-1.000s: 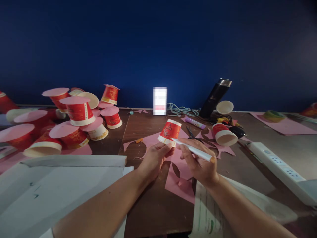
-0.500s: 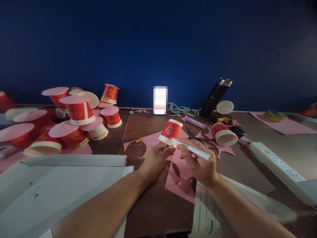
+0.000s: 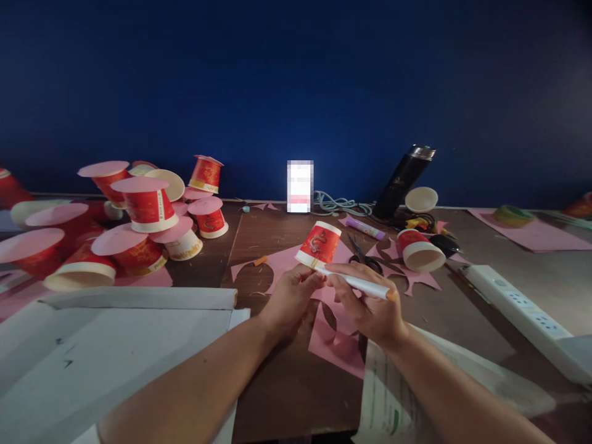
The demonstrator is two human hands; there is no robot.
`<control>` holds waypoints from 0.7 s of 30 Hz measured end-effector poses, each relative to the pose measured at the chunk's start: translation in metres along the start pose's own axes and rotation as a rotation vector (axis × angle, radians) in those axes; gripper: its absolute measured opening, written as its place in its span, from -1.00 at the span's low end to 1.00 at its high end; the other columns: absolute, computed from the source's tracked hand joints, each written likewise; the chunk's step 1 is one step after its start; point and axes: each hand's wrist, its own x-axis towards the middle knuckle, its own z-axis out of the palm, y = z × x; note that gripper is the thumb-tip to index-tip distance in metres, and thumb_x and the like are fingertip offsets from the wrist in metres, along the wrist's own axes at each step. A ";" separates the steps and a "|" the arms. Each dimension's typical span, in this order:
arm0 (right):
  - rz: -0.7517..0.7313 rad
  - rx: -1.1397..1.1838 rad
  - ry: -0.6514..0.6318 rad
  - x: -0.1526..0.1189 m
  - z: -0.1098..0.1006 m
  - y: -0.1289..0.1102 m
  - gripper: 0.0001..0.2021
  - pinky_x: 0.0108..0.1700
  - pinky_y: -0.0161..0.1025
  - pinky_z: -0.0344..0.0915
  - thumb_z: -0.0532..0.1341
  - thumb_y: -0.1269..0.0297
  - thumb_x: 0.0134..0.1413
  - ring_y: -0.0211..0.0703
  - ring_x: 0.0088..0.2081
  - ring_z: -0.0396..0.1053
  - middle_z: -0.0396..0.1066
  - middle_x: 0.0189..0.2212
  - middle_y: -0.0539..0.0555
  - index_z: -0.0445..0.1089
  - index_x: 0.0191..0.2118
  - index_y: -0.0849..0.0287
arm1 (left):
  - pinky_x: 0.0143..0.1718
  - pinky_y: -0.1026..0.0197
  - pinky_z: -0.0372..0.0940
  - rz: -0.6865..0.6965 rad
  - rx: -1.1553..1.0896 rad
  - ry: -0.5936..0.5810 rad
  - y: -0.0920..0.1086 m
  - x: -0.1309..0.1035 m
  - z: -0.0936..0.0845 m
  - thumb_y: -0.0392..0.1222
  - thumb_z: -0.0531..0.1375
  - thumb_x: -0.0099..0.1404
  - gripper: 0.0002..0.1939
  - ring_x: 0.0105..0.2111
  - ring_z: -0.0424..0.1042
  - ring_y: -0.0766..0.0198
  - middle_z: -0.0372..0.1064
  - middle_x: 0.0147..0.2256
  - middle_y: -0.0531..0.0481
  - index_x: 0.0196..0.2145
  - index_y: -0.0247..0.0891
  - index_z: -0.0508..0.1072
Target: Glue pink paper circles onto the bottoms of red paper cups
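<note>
A red paper cup [image 3: 320, 242] with a dragon print is tilted in front of me, its wide white rim toward my hands. My left hand [image 3: 293, 295] grips it by the rim, thumb and fingers closed. In my right hand [image 3: 370, 305] lies a white marker [image 3: 358, 283] with an orange end, its tip side against the cup's lower edge. The exact tip is hidden by my fingers. Beneath and behind the hands lies cut pink paper [image 3: 277, 262] with round holes. An orange pen cap [image 3: 259, 261] rests on it, and black scissors [image 3: 363, 256] lie just beyond my right hand.
Several red cups with pink paper discs [image 3: 129, 243] are heaped at the left. A white box lid [image 3: 115, 357] lies in front of them. Rightward are a glue stick [image 3: 364, 229], a tipped cup [image 3: 420, 251], a black flask [image 3: 402, 182] and a power strip [image 3: 522, 308]. A lit phone [image 3: 300, 187] stands behind.
My right hand has shifted slightly with the marker, which now lies flatter and a little lower along the cup's rim. The cup and my left hand have barely moved.
</note>
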 end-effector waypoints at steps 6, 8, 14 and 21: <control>0.038 -0.065 0.059 0.000 0.000 0.001 -0.84 -0.23 -0.19 0.43 0.15 0.40 0.18 -0.19 -0.37 0.50 0.52 -0.33 0.08 0.43 -0.16 0.17 | -0.24 0.21 0.20 -0.005 0.166 0.012 0.001 0.000 -0.001 0.00 0.23 0.16 -0.72 -0.29 0.35 0.20 0.43 -0.35 -0.10 -0.39 -0.30 0.51; 0.041 -0.076 0.055 0.000 0.000 0.001 -0.84 -0.23 -0.18 0.43 0.15 0.39 0.18 -0.19 -0.38 0.49 0.52 -0.33 0.08 0.44 -0.14 0.17 | -0.21 0.19 0.21 -0.002 0.211 -0.003 0.001 0.000 -0.002 0.03 0.22 0.17 -0.69 -0.27 0.35 0.19 0.43 -0.34 -0.10 -0.38 -0.31 0.50; 0.008 -0.050 0.043 0.000 0.001 0.001 -0.83 -0.23 -0.21 0.43 0.18 0.43 0.15 -0.21 -0.38 0.49 0.52 -0.32 0.06 0.44 -0.15 0.18 | -0.19 0.17 0.23 0.022 0.257 -0.023 0.001 0.001 -0.002 0.00 0.19 0.19 -0.72 -0.26 0.37 0.19 0.43 -0.32 -0.09 -0.37 -0.30 0.48; 0.007 -0.062 0.047 0.000 0.000 0.001 -0.86 -0.20 -0.19 0.41 0.19 0.44 0.14 -0.21 -0.36 0.49 0.52 -0.33 0.06 0.44 -0.18 0.19 | -0.28 0.21 0.21 0.022 0.305 -0.005 0.002 0.001 -0.001 0.05 0.19 0.17 -0.68 -0.32 0.33 0.22 0.39 -0.37 -0.07 -0.42 -0.32 0.47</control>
